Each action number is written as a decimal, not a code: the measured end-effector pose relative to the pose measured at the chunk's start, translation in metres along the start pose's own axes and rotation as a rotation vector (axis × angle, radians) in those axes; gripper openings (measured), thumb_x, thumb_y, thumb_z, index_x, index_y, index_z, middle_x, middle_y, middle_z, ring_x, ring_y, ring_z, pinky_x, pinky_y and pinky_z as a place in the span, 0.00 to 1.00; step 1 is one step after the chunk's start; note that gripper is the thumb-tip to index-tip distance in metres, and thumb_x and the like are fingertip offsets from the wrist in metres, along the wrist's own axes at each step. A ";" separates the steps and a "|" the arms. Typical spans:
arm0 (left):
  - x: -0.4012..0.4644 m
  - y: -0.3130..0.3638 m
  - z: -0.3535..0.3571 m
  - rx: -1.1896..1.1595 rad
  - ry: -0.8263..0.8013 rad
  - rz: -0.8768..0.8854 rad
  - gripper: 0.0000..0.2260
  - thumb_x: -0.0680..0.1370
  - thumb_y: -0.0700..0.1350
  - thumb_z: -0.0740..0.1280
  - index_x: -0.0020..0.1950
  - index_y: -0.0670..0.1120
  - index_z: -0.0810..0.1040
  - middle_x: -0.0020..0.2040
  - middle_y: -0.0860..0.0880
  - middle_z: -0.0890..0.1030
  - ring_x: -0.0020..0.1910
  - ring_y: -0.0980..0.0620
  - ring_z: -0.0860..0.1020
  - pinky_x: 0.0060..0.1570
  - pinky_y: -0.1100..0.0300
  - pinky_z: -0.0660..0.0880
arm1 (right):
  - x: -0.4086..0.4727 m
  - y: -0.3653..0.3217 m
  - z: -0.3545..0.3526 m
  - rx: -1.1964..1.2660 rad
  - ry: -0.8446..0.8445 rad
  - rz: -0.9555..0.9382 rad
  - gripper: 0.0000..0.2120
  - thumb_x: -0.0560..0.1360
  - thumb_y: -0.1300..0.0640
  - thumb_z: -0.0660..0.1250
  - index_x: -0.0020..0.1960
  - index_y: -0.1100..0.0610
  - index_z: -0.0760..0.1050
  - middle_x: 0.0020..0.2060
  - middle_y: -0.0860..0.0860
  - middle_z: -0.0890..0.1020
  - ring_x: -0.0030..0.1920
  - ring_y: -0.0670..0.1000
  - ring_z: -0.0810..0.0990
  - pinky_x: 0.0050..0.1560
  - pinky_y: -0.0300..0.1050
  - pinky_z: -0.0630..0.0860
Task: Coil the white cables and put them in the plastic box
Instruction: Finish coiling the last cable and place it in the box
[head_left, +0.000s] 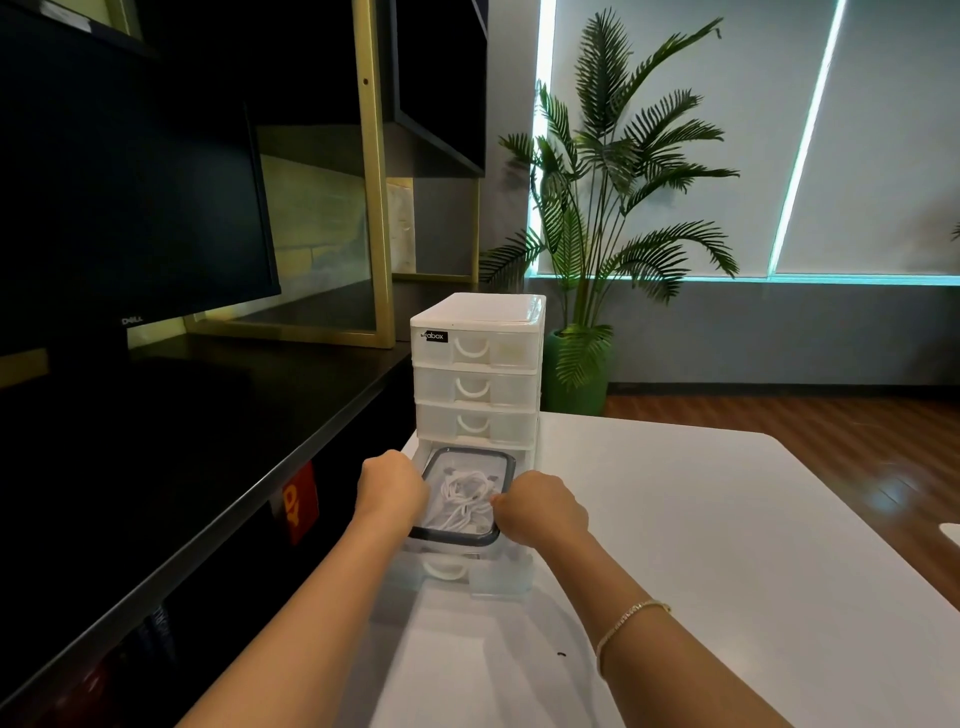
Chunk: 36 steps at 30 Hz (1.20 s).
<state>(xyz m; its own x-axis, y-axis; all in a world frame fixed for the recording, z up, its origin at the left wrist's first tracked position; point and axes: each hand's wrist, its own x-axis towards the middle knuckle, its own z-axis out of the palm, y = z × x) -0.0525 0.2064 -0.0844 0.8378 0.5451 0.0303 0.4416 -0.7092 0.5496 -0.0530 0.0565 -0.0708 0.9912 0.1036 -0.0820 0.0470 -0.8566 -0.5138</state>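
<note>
A clear plastic box (457, 539) with a dark grey rim sits in the pulled-out bottom drawer (498, 579) of a white drawer tower (478, 358). White cables (465, 501) lie coiled inside the box under its see-through lid. My left hand (389, 488) grips the box's left edge with fingers curled over the rim. My right hand (545, 509) grips the box's right edge the same way. The fingertips of both hands are hidden behind the rim.
The tower stands at the far left corner of a white table (701, 545). A black desk (208, 457) with a dark monitor (130, 208) runs along the left. A potted palm (597, 218) stands behind the tower. Three upper drawers are closed.
</note>
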 end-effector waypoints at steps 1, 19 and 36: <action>0.000 0.000 0.000 -0.005 0.003 0.000 0.09 0.77 0.40 0.62 0.53 0.40 0.79 0.50 0.42 0.80 0.34 0.51 0.73 0.24 0.65 0.64 | -0.001 0.000 0.000 0.002 0.009 -0.001 0.11 0.77 0.54 0.61 0.56 0.58 0.74 0.52 0.54 0.79 0.44 0.51 0.75 0.46 0.42 0.72; -0.004 0.002 0.000 -0.099 0.058 -0.020 0.08 0.76 0.40 0.66 0.53 0.41 0.80 0.49 0.42 0.80 0.42 0.46 0.78 0.34 0.60 0.74 | 0.000 0.008 0.006 0.160 0.072 0.075 0.11 0.76 0.50 0.64 0.53 0.57 0.74 0.41 0.51 0.75 0.40 0.50 0.75 0.41 0.40 0.70; -0.013 -0.004 -0.007 -0.208 0.083 0.017 0.07 0.76 0.38 0.66 0.50 0.38 0.82 0.47 0.42 0.80 0.41 0.48 0.76 0.38 0.58 0.76 | -0.002 0.006 0.010 0.265 0.056 0.089 0.16 0.75 0.44 0.63 0.47 0.58 0.73 0.40 0.52 0.75 0.40 0.51 0.75 0.42 0.41 0.70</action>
<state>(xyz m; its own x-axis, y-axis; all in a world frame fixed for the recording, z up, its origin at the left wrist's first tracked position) -0.0676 0.2052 -0.0809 0.8114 0.5750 0.1051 0.3445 -0.6157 0.7087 -0.0560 0.0565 -0.0822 0.9956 -0.0005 -0.0939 -0.0675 -0.6986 -0.7124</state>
